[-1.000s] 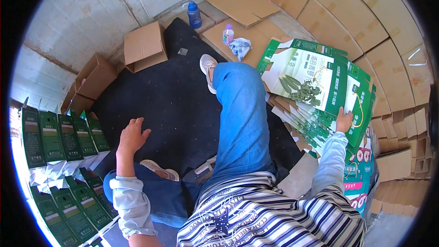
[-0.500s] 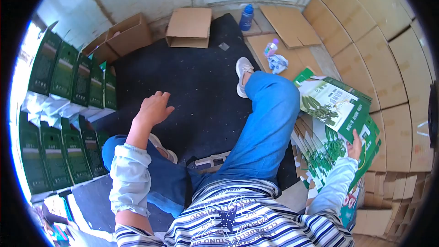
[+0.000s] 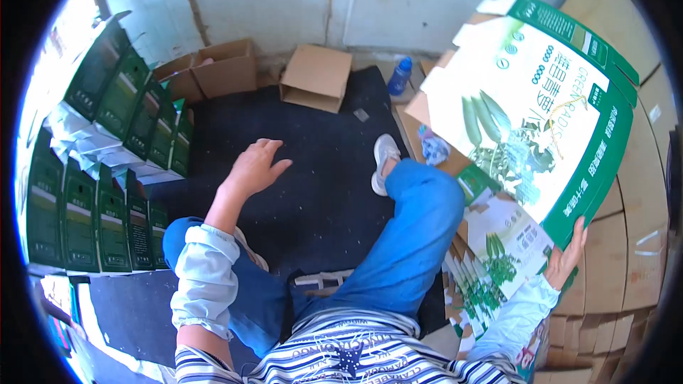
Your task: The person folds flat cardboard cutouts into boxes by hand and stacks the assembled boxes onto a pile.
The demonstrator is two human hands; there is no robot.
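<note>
My right hand grips the lower corner of a flat, unfolded green and white carton printed with radishes. The carton is raised and tilted at the right, its cut flaps pointing up and left. Beneath it, beside my right knee, lies a fanned stack of similar flat cartons. My left hand hovers over the black mat with fingers stretched out and nothing in it.
Folded green boxes stand in two rows at the left. Brown cartons sit by the wall, near a blue bottle. Stacked brown cartons line the right side. A black mat covers the floor.
My right hand has lifted the top carton up off the stack, and it now covers much of the upper right. My left hand stays open over the mat. The camera view has shifted.
</note>
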